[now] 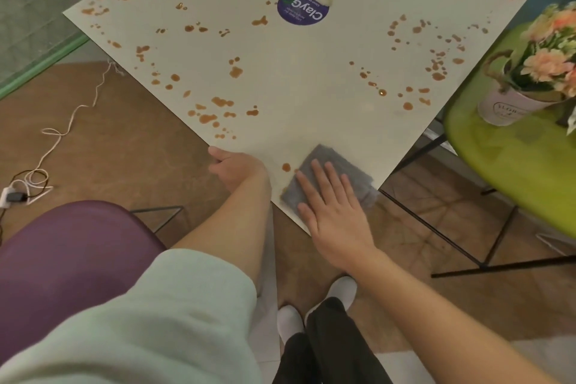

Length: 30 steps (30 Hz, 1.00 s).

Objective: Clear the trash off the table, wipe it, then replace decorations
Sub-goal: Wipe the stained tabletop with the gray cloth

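Head view, looking down at a square pale table set cornerwise, its nearest corner pointing at the person. Left of the table, on the brown floor, a white cable loops down to a charger. Nearer, below the table's left edge, sits a purple chair seat. The left hand grips the table's near-left edge, thumb on top and fingers curled under the rim; its arm wears a pale green sleeve. Brown spill spots are scattered over most of the tabletop. Toward the table's far side lies a round purple sticker with white lettering. At the table's near corner, a grey cloth lies flat, partly overhanging the edge. The right hand rests on it, palm down, fingers straight and slightly spread, pressing rather than gripping. Right of the table stands a lime-green chair carrying a white flower pot of pink and cream blooms, well apart from the cloth.
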### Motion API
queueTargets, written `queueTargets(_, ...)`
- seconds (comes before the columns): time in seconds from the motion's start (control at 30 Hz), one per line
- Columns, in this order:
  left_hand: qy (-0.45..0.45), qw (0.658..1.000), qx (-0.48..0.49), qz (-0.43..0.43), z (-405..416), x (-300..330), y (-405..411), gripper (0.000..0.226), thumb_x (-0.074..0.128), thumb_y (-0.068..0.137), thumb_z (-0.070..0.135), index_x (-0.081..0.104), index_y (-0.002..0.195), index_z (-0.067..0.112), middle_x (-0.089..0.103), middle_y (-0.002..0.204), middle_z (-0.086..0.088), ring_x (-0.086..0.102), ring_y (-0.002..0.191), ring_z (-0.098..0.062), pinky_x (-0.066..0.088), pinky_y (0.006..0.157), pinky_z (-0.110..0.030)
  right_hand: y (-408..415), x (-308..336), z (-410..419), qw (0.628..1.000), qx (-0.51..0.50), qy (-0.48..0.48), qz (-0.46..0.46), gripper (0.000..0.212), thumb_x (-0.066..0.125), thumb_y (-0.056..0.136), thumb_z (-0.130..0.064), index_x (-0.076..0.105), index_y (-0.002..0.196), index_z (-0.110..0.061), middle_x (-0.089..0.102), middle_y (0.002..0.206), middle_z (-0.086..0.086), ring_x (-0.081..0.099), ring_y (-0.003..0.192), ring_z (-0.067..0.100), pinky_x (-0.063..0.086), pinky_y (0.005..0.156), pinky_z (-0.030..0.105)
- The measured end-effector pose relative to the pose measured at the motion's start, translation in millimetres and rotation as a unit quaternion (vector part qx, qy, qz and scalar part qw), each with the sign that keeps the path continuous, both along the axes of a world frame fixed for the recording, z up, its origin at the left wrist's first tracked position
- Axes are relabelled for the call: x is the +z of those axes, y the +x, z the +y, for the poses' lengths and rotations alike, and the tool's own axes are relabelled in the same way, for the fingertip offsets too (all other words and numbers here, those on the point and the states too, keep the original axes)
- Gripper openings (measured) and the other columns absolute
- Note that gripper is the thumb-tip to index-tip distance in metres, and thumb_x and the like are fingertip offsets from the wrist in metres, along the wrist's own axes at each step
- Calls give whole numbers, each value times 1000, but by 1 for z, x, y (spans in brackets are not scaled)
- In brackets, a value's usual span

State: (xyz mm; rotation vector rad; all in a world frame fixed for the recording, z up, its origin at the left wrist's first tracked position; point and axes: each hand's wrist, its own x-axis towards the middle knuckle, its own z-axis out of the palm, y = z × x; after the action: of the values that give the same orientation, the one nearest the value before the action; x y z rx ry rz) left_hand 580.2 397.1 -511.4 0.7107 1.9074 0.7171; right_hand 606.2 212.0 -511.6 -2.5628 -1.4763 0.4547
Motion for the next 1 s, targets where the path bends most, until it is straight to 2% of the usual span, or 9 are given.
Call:
queueTargets(0.1, 0, 1000, -1, -9, 0, -1, 0, 63, 14, 103, 53, 42, 134, 6, 61, 123, -12, 56, 113, -32, 36, 90, -37, 20, -1, -8, 1000, 25, -6, -13, 55, 11, 104, -51, -1, 156, -36, -11, 164, -6, -21, 148, 13, -13, 121, 36)
queueTargets(0.2, 6, 1000, 3, -22, 0, -2, 0, 61, 15, 103, 52, 42, 134, 6, 62, 121, -10, 57, 111, -30, 35, 86, -34, 51, -2, 7, 998, -58, -23, 1, 56, 11, 103, -52, -3, 155, -37, -14, 163, -6, -23, 147, 12, -15, 120, 35)
queueTargets(0.27, 6, 1000, 1, -26, 0, -2, -1, 62, 14, 103, 53, 41, 134, 7, 62, 120, -9, 57, 110, -30, 37, 93, -37, 37, -1, 12, 997, -78, -6, -1, 56, 11, 103, -51, -3, 155, -34, -16, 163, -5, -23, 147, 13, -14, 120, 36)
queueTargets(0.33, 7, 999, 2, -35, -1, -2, -1, 62, 14, 103, 53, 40, 136, 7, 62, 120, -9, 57, 111, -31, 38, 97, -39, 2, 0, 2, 999, -43, 2, -1, 57, 9, 103, -51, -4, 156, -31, -17, 162, -3, -24, 147, 14, -12, 121, 38)
queueTargets(0.47, 13, 999, 11, -48, -1, -5, -2, 61, 16, 103, 53, 40, 135, 8, 60, 124, -11, 57, 110, -31, 34, 79, -33, 1, -2, -8, 1000, 10, 11, -11, 57, 11, 104, -50, 2, 157, -30, -10, 164, -4, -20, 149, 13, -11, 121, 36)
queueTargets(0.67, 25, 999, 22, -42, 3, -13, 0, 60, 17, 103, 52, 42, 132, 6, 60, 124, -12, 57, 111, -33, 38, 84, -35, 52, -7, 57, 996, -70, 46, -12, 51, 20, 105, -37, 16, 156, -33, 1, 165, -5, -10, 151, 13, -9, 122, 36)
queueTargets(0.77, 29, 999, 17, -37, 3, -15, -1, 60, 17, 103, 52, 43, 131, 6, 60, 124, -13, 57, 110, -33, 35, 81, -32, 25, -7, 45, 997, 39, 67, 6, 53, 22, 100, -35, 30, 152, -35, 12, 164, -6, -1, 152, 14, -2, 123, 37)
queueTargets(0.87, 29, 998, 21, -47, 1, -16, -1, 60, 17, 103, 53, 44, 129, 7, 59, 116, -7, 56, 101, -27, 34, 79, -32, 36, -5, 23, 993, 117, 34, 4, 57, 19, 95, -37, 30, 151, -38, 10, 164, -11, -4, 151, 10, -2, 123, 38)
queueTargets(1.0, 29, 998, 36, -40, 5, -20, 0, 62, 16, 102, 55, 47, 126, 8, 56, 100, -1, 57, 101, -28, 41, 90, -36, 74, -2, 53, 999, 27, 21, 6, 62, 10, 91, -42, 20, 152, -42, 1, 165, -10, -13, 150, 11, -10, 121, 37)
